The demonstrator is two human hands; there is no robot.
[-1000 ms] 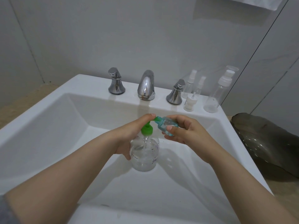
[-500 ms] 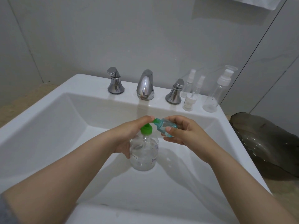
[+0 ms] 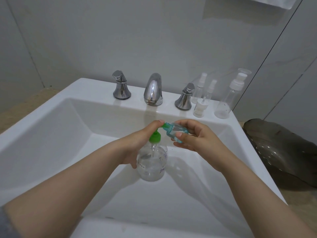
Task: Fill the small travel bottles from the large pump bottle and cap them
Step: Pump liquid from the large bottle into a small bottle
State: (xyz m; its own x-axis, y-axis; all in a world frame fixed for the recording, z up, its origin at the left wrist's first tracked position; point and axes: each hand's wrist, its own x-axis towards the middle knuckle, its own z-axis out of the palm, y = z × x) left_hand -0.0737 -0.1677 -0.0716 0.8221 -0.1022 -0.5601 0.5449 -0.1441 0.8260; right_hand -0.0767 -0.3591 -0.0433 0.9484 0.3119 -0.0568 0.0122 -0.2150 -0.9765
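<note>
Head view: pump bottle [image 3: 152, 166] stands in the sink [image 3: 51, 134], left hand [image 3: 137, 143] laid over its green pump [image 3: 155, 137], fingers straight. Right hand [image 3: 197, 140] pinches a tilted teal bottle [image 3: 177, 133], its mouth at the pump's spout. Clear bottles [image 3: 228, 98] stand on the sink's ledge beside the tap [image 3: 153, 90].

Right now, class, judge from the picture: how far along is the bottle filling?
Done: nothing visibly finished. In hand: left hand presses the pump, right hand holds the blue bottle tilted at its nozzle. Left: cap it; the clear bottles on the ledge look empty.
</note>
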